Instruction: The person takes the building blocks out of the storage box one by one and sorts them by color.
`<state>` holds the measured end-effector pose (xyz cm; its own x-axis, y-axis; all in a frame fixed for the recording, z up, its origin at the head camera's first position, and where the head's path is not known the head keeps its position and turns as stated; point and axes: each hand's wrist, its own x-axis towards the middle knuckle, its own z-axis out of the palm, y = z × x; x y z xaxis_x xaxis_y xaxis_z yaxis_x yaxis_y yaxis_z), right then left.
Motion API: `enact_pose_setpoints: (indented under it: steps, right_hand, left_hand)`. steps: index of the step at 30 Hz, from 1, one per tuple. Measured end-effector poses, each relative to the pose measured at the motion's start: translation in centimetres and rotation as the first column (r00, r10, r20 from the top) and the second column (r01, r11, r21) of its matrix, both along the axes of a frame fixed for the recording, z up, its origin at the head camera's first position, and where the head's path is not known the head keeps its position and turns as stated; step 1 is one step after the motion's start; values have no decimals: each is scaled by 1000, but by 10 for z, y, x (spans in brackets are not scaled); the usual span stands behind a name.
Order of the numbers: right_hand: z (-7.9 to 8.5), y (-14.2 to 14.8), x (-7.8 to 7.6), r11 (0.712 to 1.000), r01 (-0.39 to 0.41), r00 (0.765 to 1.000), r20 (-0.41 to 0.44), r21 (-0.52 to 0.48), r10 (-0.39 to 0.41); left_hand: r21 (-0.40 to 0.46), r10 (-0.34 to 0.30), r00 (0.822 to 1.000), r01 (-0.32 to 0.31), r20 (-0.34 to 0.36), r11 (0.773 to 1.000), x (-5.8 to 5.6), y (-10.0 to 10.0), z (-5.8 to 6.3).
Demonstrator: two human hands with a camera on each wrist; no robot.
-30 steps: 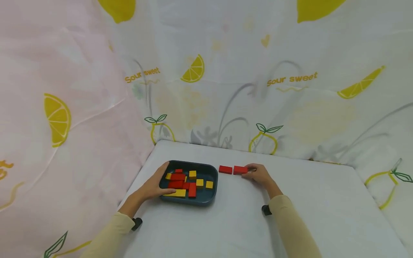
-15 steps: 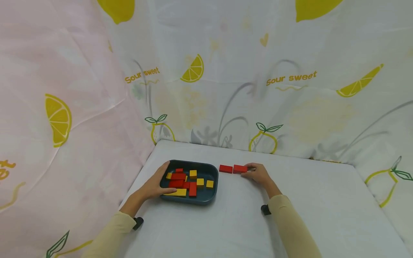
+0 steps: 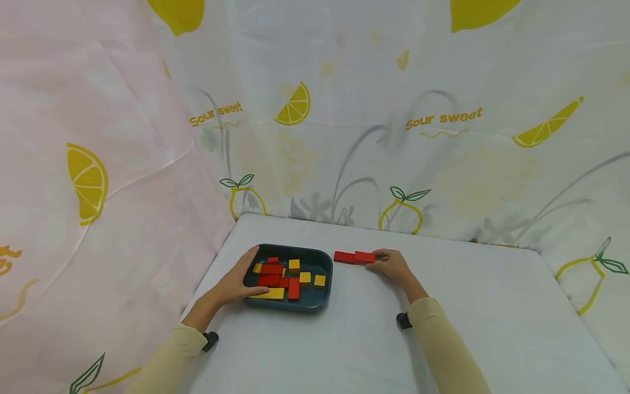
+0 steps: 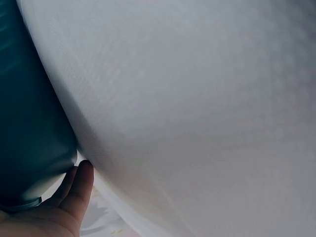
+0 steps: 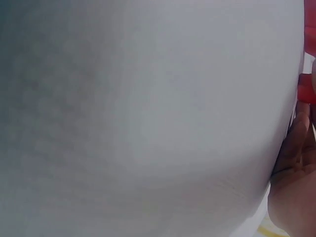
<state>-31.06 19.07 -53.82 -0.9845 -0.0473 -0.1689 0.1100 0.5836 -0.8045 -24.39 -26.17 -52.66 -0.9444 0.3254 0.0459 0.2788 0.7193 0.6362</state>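
Note:
A dark blue tray holds red and yellow blocks on the left of the table. My left hand grips its left end, the thumb reaching over the front rim beside a long yellow block. In the left wrist view, fingers curl against the outer wall of the tray. To the right of the tray, my right hand pinches a flat red block by its right end. That block's left end meets and slightly overlaps a second red block lying on the table.
Inside the tray are several yellow cubes and red blocks. A white cloth covers the table. Behind it hangs a lemon-print curtain, which also runs along the left side.
The red block in my right hand has moved slightly left, closing the narrow gap to the other red block. My left hand and the tray stay in place.

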Motion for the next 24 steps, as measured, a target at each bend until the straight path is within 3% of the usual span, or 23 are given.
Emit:
enact_pose_setpoints:
  steps: [24]
  right_hand:
    - [-3,-2,-1,1000,25,1000,6,5,-25]
  left_hand:
    - [-17,-8,1000,8,-3,1000,-1,-1,0]
